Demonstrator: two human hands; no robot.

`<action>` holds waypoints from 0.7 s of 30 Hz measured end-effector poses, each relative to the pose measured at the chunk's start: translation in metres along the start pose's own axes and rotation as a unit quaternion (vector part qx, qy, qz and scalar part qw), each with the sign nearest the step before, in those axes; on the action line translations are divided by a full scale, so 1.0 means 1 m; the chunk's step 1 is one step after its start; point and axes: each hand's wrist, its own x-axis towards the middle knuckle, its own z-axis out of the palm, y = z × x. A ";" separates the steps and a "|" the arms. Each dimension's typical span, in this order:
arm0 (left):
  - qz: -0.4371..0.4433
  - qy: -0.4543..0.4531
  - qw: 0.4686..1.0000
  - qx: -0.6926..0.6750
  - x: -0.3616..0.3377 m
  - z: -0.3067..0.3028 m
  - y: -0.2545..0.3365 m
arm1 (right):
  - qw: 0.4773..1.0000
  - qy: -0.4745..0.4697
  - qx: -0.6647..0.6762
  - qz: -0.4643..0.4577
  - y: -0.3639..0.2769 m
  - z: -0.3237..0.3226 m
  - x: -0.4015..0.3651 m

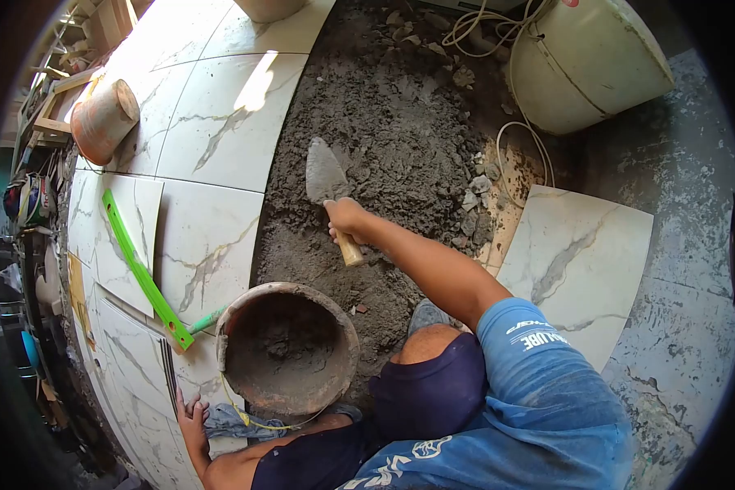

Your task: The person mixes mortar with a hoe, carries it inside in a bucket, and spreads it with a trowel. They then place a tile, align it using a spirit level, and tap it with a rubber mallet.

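My right hand (pixel 349 219) is closed around the wooden handle of a pointed trowel (pixel 327 173). Its grey blade, smeared with mortar, lies over the rough bed of wet mortar (pixel 376 106). Low on the left, my left hand (pixel 193 415) rests with fingers apart at the lower end of a thin dark strip (pixel 169 371) along the tiles. Between my hands stands a mortar-crusted bucket (pixel 290 349), some grey mix in its bottom and a thin yellow handle hanging at its front.
Marbled white tiles (pixel 208 237) cover the left side, with a green level (pixel 143 273) lying on them. An orange-brown bucket (pixel 106 121) sits farther back. At right are a loose tile (pixel 576 261), a large pale tub (pixel 588 69) and a looped cable (pixel 539 147).
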 end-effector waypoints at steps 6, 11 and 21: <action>0.006 0.002 1.000 0.008 -0.006 -0.002 0.002 | 0.818 0.078 -0.539 -0.186 -0.009 -0.064 -0.038; -0.014 0.008 1.000 0.016 -0.007 -0.005 -0.009 | 0.771 0.177 -0.602 -0.107 -0.054 -0.174 -0.030; 0.005 0.012 1.000 0.000 -0.025 -0.007 -0.010 | 0.736 0.309 -0.596 -0.085 -0.120 -0.271 0.003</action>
